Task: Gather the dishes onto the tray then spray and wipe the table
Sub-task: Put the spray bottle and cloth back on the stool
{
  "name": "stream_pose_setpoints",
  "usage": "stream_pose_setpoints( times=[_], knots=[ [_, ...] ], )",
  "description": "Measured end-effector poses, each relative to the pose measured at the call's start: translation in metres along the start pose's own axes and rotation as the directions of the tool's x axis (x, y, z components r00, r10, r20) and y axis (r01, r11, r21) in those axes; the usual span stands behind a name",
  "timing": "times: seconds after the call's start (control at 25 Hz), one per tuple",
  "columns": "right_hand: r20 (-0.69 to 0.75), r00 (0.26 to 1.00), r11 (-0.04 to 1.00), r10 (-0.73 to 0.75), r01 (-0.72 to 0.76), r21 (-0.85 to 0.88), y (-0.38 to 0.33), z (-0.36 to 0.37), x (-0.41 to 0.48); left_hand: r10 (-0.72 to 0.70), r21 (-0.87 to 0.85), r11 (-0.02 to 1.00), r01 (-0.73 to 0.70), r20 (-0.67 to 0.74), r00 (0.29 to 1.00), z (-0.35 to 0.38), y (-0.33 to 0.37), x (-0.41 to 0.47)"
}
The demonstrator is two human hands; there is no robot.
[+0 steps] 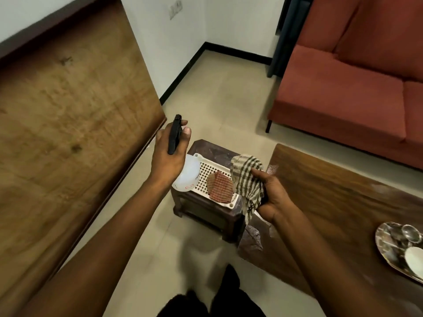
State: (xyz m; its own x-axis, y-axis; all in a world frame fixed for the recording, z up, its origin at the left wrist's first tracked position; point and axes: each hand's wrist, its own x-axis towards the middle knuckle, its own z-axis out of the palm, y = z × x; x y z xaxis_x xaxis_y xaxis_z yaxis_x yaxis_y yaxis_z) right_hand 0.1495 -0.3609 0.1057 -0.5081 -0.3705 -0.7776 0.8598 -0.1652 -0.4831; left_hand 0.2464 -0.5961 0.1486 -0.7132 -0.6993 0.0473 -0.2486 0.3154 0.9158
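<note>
Now grips the stiff, likely light spray bottle (188,173) by its neck in the left hand (166,156), over the white basket (212,167), and bunches the soft, limp checked cloth (248,179) in the curled right hand (275,197).

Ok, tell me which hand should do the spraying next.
Left. The left hand holds the spray bottle, fingers wrapped round its black trigger head. The right hand is full with the checked cloth, so it is probably better kept for the wiping.
</note>
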Motion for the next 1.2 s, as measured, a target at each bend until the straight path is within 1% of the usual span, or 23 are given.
stream_pose_setpoints(
  times=[0.12, 0.24, 0.32, 0.44, 0.52, 0.64, 0.68, 0.72, 0.8, 0.84, 0.92, 1.0, 1.12, 1.2],
  knots=[
    [-0.091, 0.995, 0.996, 0.042, -0.049, -0.079, 0.015, 0.012, 0.058, -0.029, 0.089, 0.996, 0.024, 0.048, 0.998, 0.02, -0.049, 0.036],
    [-0.144, 0.983, 0.99, 0.11, -0.122, -0.074, 0.029, 0.018, 0.114, -0.06, 0.095, 0.994, 0.05, 0.111, 0.992, 0.04, -0.104, 0.064],
    [-0.176, 0.977, 0.985, 0.124, -0.142, -0.096, 0.038, 0.019, 0.155, -0.064, 0.092, 0.994, 0.05, 0.157, 0.986, 0.056, -0.14, 0.082],
    [-0.236, 0.971, 0.959, 0.048, -0.11, -0.261, 0.051, 0.02, 0.213, -0.077, 0.088, 0.994, 0.059, 0.215, 0.974, 0.075, -0.181, 0.103],
    [-0.271, 0.963, 0.925, -0.015, -0.089, -0.369, 0.054, 0.02, 0.24, -0.052, 0.099, 0.995, 0.026, 0.269, 0.962, 0.086, -0.202, 0.11],
    [-0.365, 0.929, 0.885, -0.064, -0.116, -0.45, 0.061, 0.013, 0.269, -0.047, 0.137, 0.991, -0.003, 0.366, 0.929, 0.097, -0.237, 0.122],
    [-0.398, 0.912, 0.859, -0.096, -0.126, -0.496, 0.066, 0.009, 0.274, -0.052, 0.159, 0.987, -0.012, 0.393, 0.918, 0.099, -0.247, 0.123],
    [-0.425, 0.893, 0.803, -0.146, -0.144, -0.578, 0.072, 0.005, 0.276, -0.057, 0.19, 0.981, -0.025, 0.414, 0.909, 0.101, -0.254, 0.123],
    [-0.443, 0.862, 0.647, -0.247, -0.193, -0.737, 0.081, -0.002, 0.275, -0.065, 0.257, 0.965, -0.053, 0.429, 0.901, 0.104, -0.26, 0.12],
    [-0.44, 0.847, 0.602, -0.297, -0.192, -0.775, 0.084, -0.003, 0.272, -0.06, 0.269, 0.961, -0.067, 0.437, 0.897, 0.104, -0.262, 0.119],
    [-0.406, 0.818, 0.549, -0.407, -0.136, -0.825, 0.089, -0.001, 0.268, -0.01, 0.266, 0.955, -0.132, 0.475, 0.88, 0.105, -0.265, 0.118],
    [-0.335, 0.796, 0.468, -0.505, -0.074, -0.881, 0.094, 0.003, 0.264, 0.01, 0.27, 0.947, -0.172, 0.512, 0.859, 0.104, -0.272, 0.116],
    [-0.223, 0.775, 0.342, -0.592, -0.009, -0.94, 0.1, 0.003, 0.257, -0.025, 0.259, 0.958, -0.126, 0.511, 0.859, 0.101, -0.281, 0.112],
    [-0.193, 0.771, 0.318, -0.606, 0.013, -0.948, 0.101, 0.005, 0.247, -0.056, 0.244, 0.966, -0.088, 0.528, 0.847, 0.093, -0.282, 0.109]
  ],
)
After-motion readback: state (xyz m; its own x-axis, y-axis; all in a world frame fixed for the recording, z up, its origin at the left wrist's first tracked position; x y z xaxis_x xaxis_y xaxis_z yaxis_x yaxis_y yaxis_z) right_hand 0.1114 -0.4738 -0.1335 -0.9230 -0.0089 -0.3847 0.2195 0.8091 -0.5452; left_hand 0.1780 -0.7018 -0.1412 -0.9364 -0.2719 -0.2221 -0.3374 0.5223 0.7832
